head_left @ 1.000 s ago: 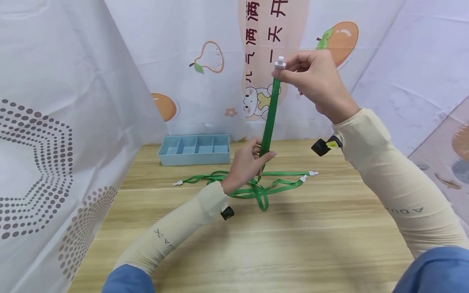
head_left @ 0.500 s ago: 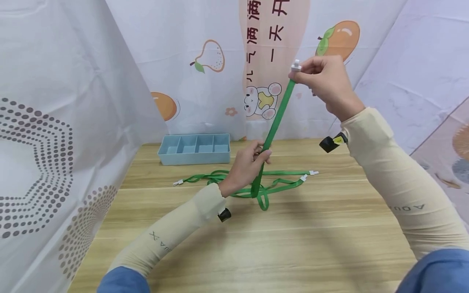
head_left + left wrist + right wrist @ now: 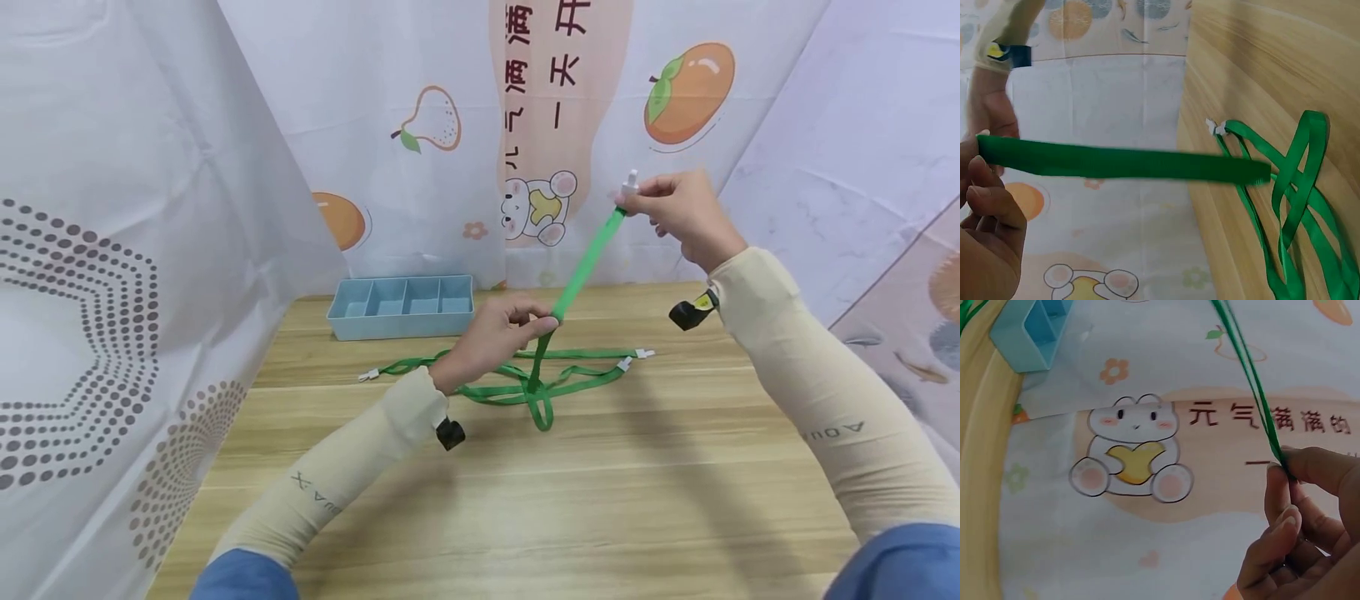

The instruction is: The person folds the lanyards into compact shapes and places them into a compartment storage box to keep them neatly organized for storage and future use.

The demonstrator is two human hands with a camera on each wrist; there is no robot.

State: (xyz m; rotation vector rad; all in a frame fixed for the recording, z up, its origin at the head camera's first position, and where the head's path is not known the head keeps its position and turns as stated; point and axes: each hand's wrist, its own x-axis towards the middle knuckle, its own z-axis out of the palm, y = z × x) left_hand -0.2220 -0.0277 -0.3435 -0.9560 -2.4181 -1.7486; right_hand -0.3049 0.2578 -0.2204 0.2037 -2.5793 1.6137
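Observation:
A green lanyard (image 3: pixel 592 258) slants up to the right between my two hands. High on the right, my right hand (image 3: pixel 686 212) pinches it just below its white plastic clip (image 3: pixel 632 182). Lower down, my left hand (image 3: pixel 498 333) pinches the doubled strap between thumb and fingers; its loop end hangs from there to the table. In the left wrist view this hanging strap (image 3: pixel 1129 164) runs from the fingers toward the pile. Below the hands lie more green lanyards (image 3: pixel 495 392), loosely tangled, with white clips (image 3: pixel 625 363) at the right and another clip (image 3: pixel 368 375) at the left.
A light blue tray (image 3: pixel 401 327) with several compartments stands at the table's back left. The wooden table (image 3: pixel 585 508) ends at a printed curtain (image 3: pixel 465 192) behind, and another patterned sheet (image 3: pixel 82 333) hangs on the left.
My right hand has moved right and then down with the clip end, so the strap leans further over. My left hand has shifted slightly left, still pinching it. The lanyards on the table stay put.

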